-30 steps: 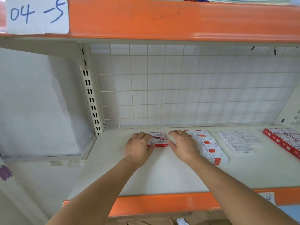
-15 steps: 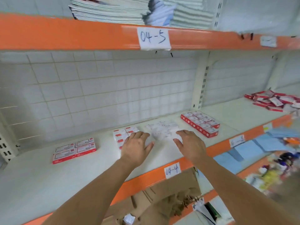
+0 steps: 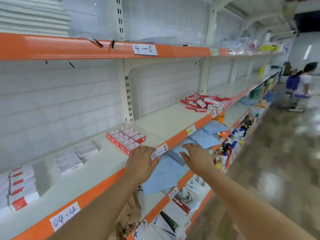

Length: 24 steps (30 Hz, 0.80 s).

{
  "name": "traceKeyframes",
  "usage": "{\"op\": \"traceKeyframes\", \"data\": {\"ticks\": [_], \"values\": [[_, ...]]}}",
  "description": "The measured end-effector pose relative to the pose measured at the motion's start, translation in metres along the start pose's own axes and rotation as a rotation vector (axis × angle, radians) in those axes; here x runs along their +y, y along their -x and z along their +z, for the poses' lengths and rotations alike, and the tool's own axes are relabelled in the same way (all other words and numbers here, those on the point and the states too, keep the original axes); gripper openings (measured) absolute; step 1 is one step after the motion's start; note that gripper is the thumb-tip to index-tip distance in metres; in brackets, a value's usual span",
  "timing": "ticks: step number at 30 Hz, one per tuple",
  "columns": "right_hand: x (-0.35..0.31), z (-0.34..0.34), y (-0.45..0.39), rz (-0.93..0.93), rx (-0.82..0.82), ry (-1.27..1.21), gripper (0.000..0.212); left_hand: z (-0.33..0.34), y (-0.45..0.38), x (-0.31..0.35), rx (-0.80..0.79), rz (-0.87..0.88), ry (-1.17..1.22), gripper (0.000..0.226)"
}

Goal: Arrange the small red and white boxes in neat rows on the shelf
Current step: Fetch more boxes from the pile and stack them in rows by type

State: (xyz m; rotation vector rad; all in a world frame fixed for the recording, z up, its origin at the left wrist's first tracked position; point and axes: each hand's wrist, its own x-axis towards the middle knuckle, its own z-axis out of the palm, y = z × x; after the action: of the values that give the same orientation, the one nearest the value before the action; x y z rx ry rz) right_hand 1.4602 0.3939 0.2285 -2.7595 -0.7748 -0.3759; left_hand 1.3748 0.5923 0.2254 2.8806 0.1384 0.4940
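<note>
A neat block of red and white boxes (image 3: pixel 126 138) lies on the white shelf (image 3: pixel 97 170), just behind my left hand (image 3: pixel 141 164). Two more tidy groups sit further left: white-faced boxes (image 3: pixel 76 157) and a row with red labels (image 3: pixel 19 186). A loose heap of red and white boxes (image 3: pixel 202 101) lies on the shelf section to the right. My left hand hovers over the orange shelf edge with fingers spread and nothing in it. My right hand (image 3: pixel 197 158) is out past the shelf edge, open and holding nothing.
An orange upper shelf (image 3: pixel 86 47) overhangs, labelled 4-5. Blue sheets (image 3: pixel 166 172) and mixed goods fill the lower shelves under my hands. A perforated upright post (image 3: pixel 127 97) divides the sections. A person (image 3: pixel 301 82) stands far down the aisle on the right.
The view has swung right along the shelf. Both hands left the boxes at the far left and now hover empty near the shelf edge by the red block.
</note>
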Motion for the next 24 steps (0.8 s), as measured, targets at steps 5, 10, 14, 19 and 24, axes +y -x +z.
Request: {"op": "traceKeyframes", "data": {"ticks": [5, 10, 14, 19, 24], "values": [[0.062, -0.003, -0.014, 0.092, -0.022, 0.014, 0.04, 0.037, -0.061, 0.042, -0.032, 0.08, 0.038, 0.044], [0.118, -0.001, -0.046, 0.161, -0.036, 0.046, 0.039, 0.072, -0.126, 0.077, -0.041, 0.158, 0.076, 0.043], [0.153, 0.002, -0.086, 0.216, -0.052, 0.034, 0.038, 0.093, -0.184, 0.086, -0.018, 0.168, 0.106, 0.041], [0.188, 0.011, -0.138, 0.253, -0.054, 0.022, 0.04, 0.116, -0.256, 0.092, -0.018, 0.17, 0.123, 0.04], [0.226, 0.019, -0.185, 0.268, -0.055, 0.008, 0.039, 0.142, -0.309, 0.103, -0.076, 0.188, 0.126, 0.041]]}}
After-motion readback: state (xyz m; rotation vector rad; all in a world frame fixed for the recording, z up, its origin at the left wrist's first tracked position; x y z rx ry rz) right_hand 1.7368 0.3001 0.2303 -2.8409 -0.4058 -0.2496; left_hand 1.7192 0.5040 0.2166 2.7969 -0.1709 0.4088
